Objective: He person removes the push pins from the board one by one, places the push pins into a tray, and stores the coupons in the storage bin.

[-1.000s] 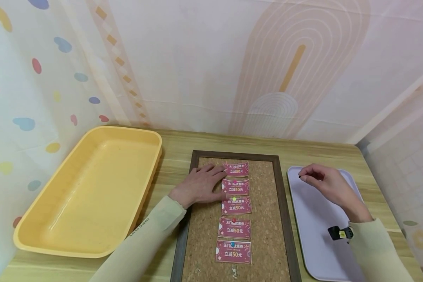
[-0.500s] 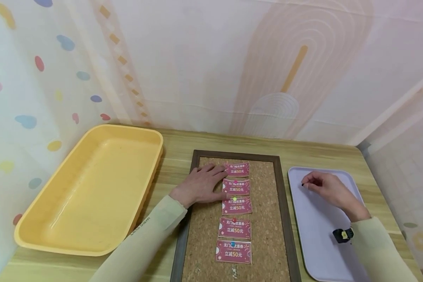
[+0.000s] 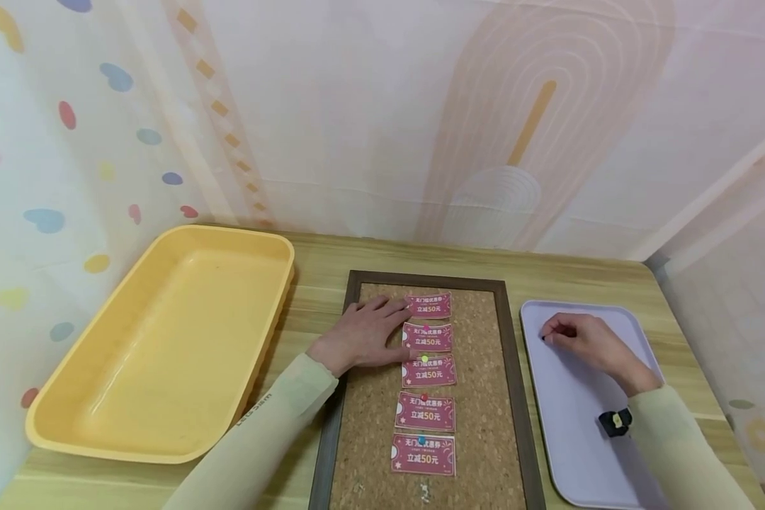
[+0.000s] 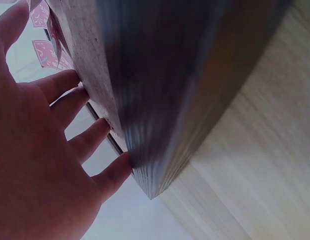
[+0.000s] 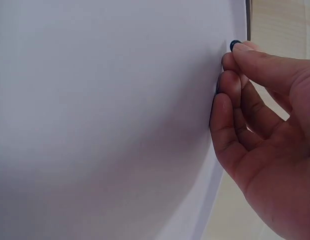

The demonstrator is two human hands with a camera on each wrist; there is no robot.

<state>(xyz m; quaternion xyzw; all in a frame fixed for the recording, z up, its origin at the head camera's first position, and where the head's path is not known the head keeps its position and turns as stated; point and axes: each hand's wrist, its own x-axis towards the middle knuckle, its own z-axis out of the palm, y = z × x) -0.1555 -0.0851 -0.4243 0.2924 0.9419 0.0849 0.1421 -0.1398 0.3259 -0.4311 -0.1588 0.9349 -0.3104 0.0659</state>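
My left hand (image 3: 366, 336) lies on the framed cork board (image 3: 481, 425) with its fingers spread. Its fingertips touch the left end of the topmost pink coupon (image 3: 432, 306), and its thumb reaches the coupons below. Several such coupons run down the board in a column. A yellow pin (image 3: 424, 359), a red pin (image 3: 423, 397) and a blue pin (image 3: 421, 440) sit at the tops of lower ones. Over the lilac tray (image 3: 570, 432), my right hand (image 3: 589, 347) pinches a small dark push pin (image 5: 235, 45) between thumb and fingers; its point is hidden.
A deep yellow basin (image 3: 166, 354) stands left of the board on the wooden table (image 3: 319, 262). Behind the table hangs a patterned cloth (image 3: 357, 127). The board's dark raised frame (image 3: 513, 368) lies close beside the tray.
My right hand has lowered toward the tray and moved slightly left at the end, with the dark push pin still pinched. My left hand has stayed in place on the board.
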